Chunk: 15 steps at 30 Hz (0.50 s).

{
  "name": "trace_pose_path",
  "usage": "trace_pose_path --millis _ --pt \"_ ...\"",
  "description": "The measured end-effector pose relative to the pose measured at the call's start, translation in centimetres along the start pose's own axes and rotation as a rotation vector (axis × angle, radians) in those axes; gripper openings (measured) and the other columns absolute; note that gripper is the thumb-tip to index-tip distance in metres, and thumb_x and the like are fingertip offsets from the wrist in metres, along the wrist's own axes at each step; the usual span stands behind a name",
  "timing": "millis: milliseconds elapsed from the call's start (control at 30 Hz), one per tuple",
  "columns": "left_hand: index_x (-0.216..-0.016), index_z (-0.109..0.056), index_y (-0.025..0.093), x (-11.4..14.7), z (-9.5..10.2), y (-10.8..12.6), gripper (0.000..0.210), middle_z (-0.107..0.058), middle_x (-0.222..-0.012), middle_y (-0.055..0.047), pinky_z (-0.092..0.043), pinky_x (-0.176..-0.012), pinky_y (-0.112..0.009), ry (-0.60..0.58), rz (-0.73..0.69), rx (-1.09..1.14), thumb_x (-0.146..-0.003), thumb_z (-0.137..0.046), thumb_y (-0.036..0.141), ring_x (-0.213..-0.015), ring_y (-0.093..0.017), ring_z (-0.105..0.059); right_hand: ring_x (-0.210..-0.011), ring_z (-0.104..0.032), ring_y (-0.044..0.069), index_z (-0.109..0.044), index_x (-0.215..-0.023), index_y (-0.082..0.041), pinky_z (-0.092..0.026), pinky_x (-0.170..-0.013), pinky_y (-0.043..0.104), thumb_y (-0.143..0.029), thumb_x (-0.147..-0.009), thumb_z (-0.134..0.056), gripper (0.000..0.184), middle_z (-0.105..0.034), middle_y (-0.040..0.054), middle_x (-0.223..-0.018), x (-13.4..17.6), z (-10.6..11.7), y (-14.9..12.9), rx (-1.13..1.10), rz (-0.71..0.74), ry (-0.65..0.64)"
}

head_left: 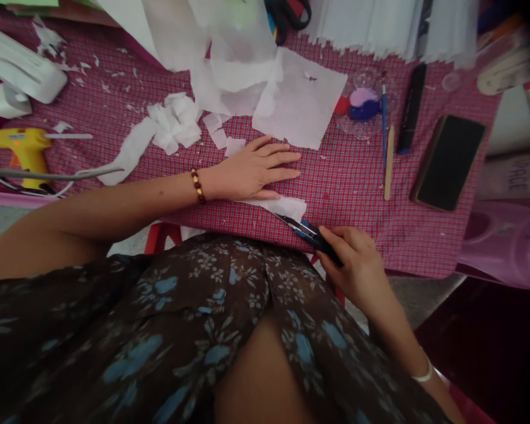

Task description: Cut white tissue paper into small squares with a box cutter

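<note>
Through the head camera I had the knife (314,237) just off centre toward 4 o'clock, its long axis running from 4 to 10 and the blade pointing to 10. The right hand (355,262) was wrapped around its handle; the left hand (258,169) lay flat and well apart from it, fingers spread toward 3. A paper strip (287,206) stretched from beneath the left hand toward 3, with the blade at its near edge; I could not tell whether the blade ran under it. The surface was a red checked cloth (344,176), littered with white scraps. I saw a sheet (300,97) at 12, crumpled paper (174,123) between 10 and 11, and the glue gun (26,147) between 9 and 10. The paint dish (364,112) sat between 1 and 2, with the brush (384,123), stick (388,165) and marker (412,109) near 2, and the phone (450,162) between 2 and 3. Beyond the table edge, grey floor (419,297) showed at 4.
</note>
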<state>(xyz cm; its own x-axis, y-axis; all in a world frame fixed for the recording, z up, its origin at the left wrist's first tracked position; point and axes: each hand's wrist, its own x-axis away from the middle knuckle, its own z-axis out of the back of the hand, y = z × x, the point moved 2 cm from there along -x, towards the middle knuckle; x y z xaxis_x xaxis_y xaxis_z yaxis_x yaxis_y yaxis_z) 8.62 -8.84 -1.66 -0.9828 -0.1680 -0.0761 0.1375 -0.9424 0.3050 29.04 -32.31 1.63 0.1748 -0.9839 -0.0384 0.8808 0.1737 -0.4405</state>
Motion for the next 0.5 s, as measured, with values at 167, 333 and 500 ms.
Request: trace_pose_path --millis 167,333,500 --pt "-0.148 -0.052 0.024 0.1 -0.1 0.1 0.056 -0.043 -0.162 -0.011 -0.018 -0.125 -0.058 0.025 -0.025 0.023 -0.100 -0.048 0.054 -0.151 -0.033 -0.035 -0.098 -0.063 0.031 -0.056 -0.141 -0.021 -0.053 -0.083 0.048 -0.024 -0.096 -0.061 0.046 -0.067 0.0133 -0.108 0.3 -0.1 -0.5 0.006 -0.021 0.028" --pt "-0.145 -0.055 0.022 -0.3 0.0 -0.6 0.061 -0.046 -0.159 -0.014 -0.016 -0.125 -0.059 0.029 -0.021 0.127 -0.099 -0.048 0.061 -0.150 -0.035 -0.037 -0.099 -0.064 0.031 -0.058 -0.136 -0.020 -0.054 -0.082 0.049 -0.024 -0.095 -0.063 0.042 -0.067 0.0133 -0.109 0.1 -0.1 -0.5 0.003 -0.040 0.040" --pt "-0.129 -0.065 0.017 0.4 3.0 0.3 0.047 -0.065 -0.135 -0.014 -0.041 -0.111 -0.040 0.044 0.090 0.289 -0.102 -0.044 0.049 -0.127 -0.026 -0.058 -0.099 -0.064 0.031 -0.059 -0.135 -0.021 -0.055 -0.083 0.050 -0.023 -0.094 -0.063 0.042 -0.067 0.0128 -0.109 0.0 -0.1 -0.3 -0.013 -0.056 0.054"
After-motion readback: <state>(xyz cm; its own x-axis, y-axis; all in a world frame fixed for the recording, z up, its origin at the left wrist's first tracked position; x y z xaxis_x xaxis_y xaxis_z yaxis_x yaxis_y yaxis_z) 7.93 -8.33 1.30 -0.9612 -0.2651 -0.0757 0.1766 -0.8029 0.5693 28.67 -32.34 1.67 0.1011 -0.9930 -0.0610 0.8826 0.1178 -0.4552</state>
